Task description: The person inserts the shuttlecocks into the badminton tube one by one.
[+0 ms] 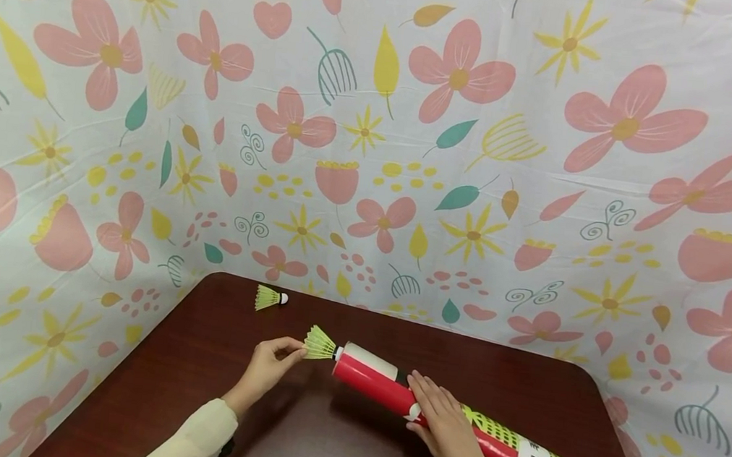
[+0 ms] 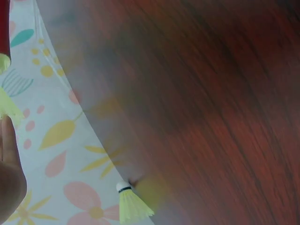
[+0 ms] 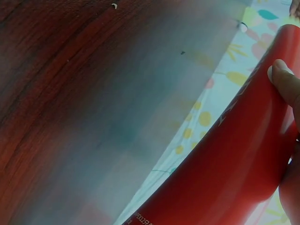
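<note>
My left hand (image 1: 267, 367) pinches a yellow shuttlecock (image 1: 319, 343) by the edge of its skirt. The shuttlecock's white head points right, right at the open end of a long red tube (image 1: 372, 381) with white and yellow-patterned parts. Around the tube's middle, my right hand (image 1: 447, 424) holds it at a slant, its thumb on the red side in the right wrist view. In the left wrist view, only part of the left hand (image 2: 10, 164) shows, at the left edge. A second yellow shuttlecock (image 1: 268, 298) lies on its side farther back.
The dark reddish-brown table (image 1: 197, 366) has rounded back corners and a glossy top. Behind and beside it hangs a white cloth (image 1: 370, 185) printed with flowers and leaves. Small specks (image 3: 114, 6) dot the tabletop.
</note>
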### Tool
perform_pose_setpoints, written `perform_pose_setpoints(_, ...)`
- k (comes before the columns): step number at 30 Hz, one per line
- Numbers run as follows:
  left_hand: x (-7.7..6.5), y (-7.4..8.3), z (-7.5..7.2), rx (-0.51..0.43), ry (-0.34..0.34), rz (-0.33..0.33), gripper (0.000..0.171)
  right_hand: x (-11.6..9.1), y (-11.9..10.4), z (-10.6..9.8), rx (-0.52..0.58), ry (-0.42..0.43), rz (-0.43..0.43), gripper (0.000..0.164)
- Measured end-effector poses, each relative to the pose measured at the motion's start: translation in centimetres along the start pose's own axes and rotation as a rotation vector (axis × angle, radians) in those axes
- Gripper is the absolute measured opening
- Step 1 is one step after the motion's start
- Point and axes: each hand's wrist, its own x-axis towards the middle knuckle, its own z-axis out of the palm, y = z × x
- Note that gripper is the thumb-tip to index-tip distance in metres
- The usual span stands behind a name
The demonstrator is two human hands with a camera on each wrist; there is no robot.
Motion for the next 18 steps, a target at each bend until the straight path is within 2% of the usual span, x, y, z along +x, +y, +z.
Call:
perform_pose_setpoints(5, 0.1, -1.4, 0.9, -0.028, -0.014, 0.014, 0.007, 0.2, 0.0, -0.1, 0.014, -0.031, 0.011, 0.082)
perform_pose_setpoints(9, 0.2, -2.7, 1.6, -0.034, -0.021, 0.051, 0.006, 0.3, -0.2, -0.2, 0.017, -0.027, 0.016, 0.081)
perform_pose_setpoints(12, 0.1, -2.9, 1.9, -0.038, -0.026, 0.094, 0.006, 0.3, -0.3, -0.1, 0.016, -0.017, 0.010, 0.079)
perform_pose_setpoints(18, -0.2, -3.0, 2.6, -0.035, -0.059, 0.102, 0.006, 0.2, -0.4, 0.2, 0.001, 0.006, -0.007, 0.079)
